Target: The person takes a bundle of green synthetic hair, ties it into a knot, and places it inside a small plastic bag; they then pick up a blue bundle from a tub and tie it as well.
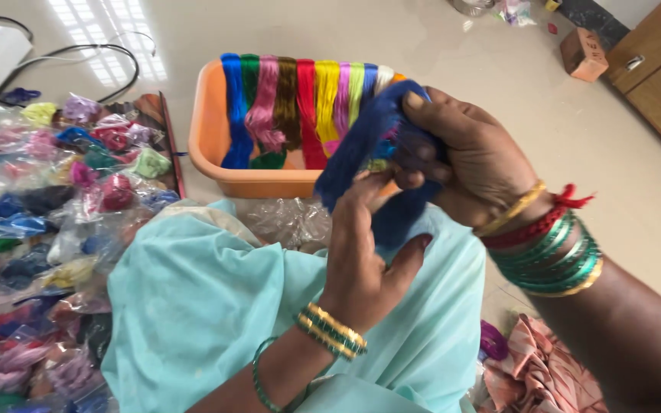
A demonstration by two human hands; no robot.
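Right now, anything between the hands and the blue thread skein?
Nothing visible. The right hand wraps the top of the blue thread skein and the left hand pinches it from below, in direct contact, in front of the orange tub.

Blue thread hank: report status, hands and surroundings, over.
Left hand and right hand both grip the blue thread hank. Orange tub of coloured hanks directly behind. Bagged threads piled beside the left hand.

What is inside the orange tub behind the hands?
Skeins of thread hang over the orange tub rim side by side: blue, green, pink, brown, red, yellow, lilac, lime. The right hand and left hand, holding a dark blue skein, cover its right end; its bottom is mostly hidden.
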